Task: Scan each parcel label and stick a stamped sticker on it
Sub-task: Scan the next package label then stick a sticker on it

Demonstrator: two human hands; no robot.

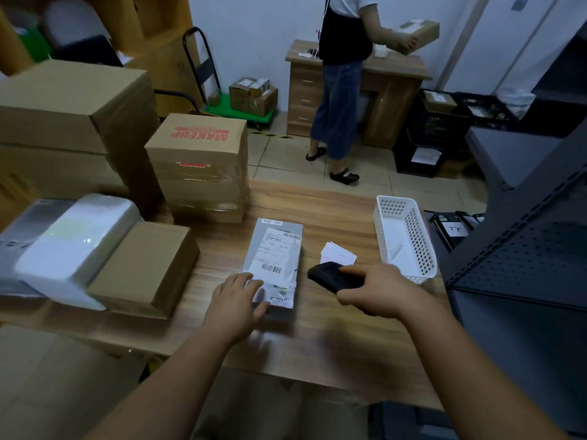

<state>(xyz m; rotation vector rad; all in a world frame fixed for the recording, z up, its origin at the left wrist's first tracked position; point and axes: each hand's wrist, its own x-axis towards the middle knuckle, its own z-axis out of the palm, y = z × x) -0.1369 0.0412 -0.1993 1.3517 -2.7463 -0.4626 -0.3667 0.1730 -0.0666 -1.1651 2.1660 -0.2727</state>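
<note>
1. Our left hand (236, 304) rests flat, fingers straight, on the grey parcel (274, 265) near the table's (317, 350) front edge.
2. Our right hand (378, 292) grips the black scanner (333, 276) just beside it.
3. The parcel looks light, stiff and slick; we'd steady it by its near end, clear of the label (276, 254).

The light is dim, flat and cool, with a bluish cast on the back wall (254, 36) at 12 o'clock. Shadows are soft: a faint smear lies on the wooden table (333, 360) under the forearms at 6 o'clock. A pale sheen sits on the white wrapped parcel (76, 242) at 9 o'clock. Motion blur softens the whole picture, worst at 7 and 5 o'clock. Wide-angle distortion bows the stacked cartons (63, 115) at 10 o'clock and the dark shelving (521, 249) at 3 o'clock.
</note>
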